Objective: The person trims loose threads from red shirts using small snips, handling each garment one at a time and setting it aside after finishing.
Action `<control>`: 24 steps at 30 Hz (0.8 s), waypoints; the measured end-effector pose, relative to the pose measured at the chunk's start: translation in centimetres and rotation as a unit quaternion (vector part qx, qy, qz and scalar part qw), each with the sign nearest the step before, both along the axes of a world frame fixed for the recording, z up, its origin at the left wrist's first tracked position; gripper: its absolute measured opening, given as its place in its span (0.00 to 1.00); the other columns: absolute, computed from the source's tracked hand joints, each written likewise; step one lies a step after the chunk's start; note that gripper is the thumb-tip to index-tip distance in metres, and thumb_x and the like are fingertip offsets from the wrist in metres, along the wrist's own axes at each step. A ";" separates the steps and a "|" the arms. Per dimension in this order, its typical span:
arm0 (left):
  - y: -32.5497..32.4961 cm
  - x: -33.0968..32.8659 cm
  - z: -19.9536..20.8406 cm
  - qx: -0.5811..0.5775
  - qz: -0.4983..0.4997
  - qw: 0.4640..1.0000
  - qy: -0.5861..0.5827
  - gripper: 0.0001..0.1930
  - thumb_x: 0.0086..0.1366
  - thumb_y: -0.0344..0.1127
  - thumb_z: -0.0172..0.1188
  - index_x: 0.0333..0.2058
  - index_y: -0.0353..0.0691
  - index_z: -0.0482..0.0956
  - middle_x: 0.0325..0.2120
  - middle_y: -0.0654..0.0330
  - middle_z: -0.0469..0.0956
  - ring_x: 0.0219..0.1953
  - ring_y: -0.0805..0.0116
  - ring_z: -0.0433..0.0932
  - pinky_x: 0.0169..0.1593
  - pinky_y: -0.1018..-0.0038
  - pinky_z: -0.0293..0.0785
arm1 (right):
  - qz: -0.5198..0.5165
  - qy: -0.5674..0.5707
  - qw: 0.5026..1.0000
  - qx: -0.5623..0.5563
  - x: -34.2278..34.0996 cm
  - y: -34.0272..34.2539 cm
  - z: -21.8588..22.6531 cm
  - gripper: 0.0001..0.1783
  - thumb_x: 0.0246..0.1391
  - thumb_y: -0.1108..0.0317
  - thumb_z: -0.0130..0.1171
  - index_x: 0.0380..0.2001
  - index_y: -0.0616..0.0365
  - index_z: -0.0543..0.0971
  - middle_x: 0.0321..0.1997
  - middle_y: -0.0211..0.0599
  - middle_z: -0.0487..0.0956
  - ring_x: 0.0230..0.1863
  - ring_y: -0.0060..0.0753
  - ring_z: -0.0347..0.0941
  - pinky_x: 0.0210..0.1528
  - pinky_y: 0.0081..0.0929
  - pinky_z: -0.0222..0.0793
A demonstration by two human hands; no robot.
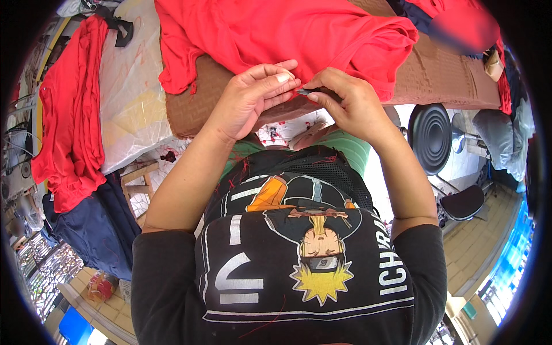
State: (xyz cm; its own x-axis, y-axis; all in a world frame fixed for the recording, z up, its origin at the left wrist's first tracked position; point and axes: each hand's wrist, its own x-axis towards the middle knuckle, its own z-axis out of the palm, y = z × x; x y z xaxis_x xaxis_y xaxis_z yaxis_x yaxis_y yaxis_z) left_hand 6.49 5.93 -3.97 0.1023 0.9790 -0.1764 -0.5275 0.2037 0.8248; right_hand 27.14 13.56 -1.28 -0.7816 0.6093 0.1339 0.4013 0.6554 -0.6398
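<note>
Over the near edge of a brown-covered table [187,115], my two hands nearly meet. My right hand [351,100] is closed around small dark thread snips [309,91], whose tip points toward the left fingers. My left hand [253,95] has its fingers stretched out and the thumb lying over them. A tiny red bit, thread or cloth, shows between the left fingertips and the snips; I cannot tell whether the fingers touch it. Just beyond both hands a red garment [259,34] lies bunched on the table.
Red cloth [75,109] and dark blue cloth [95,224] hang at the left, by a plastic-covered surface [132,86]. A round black stool [430,138] and a dark seat [463,202] stand at the right. More red and navy cloth [466,29] lies at the far right.
</note>
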 end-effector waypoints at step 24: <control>-3.0 -2.1 -0.7 0.222 0.082 0.669 0.704 0.18 0.49 0.39 0.71 0.35 0.39 0.75 0.34 0.59 0.74 0.36 0.60 0.75 0.41 0.69 0.71 | -0.118 0.071 0.977 -0.160 0.3 3.4 -1.9 0.11 0.50 0.63 0.67 0.32 0.58 0.80 0.20 0.28 0.72 0.24 0.20 0.66 0.29 0.22 0.64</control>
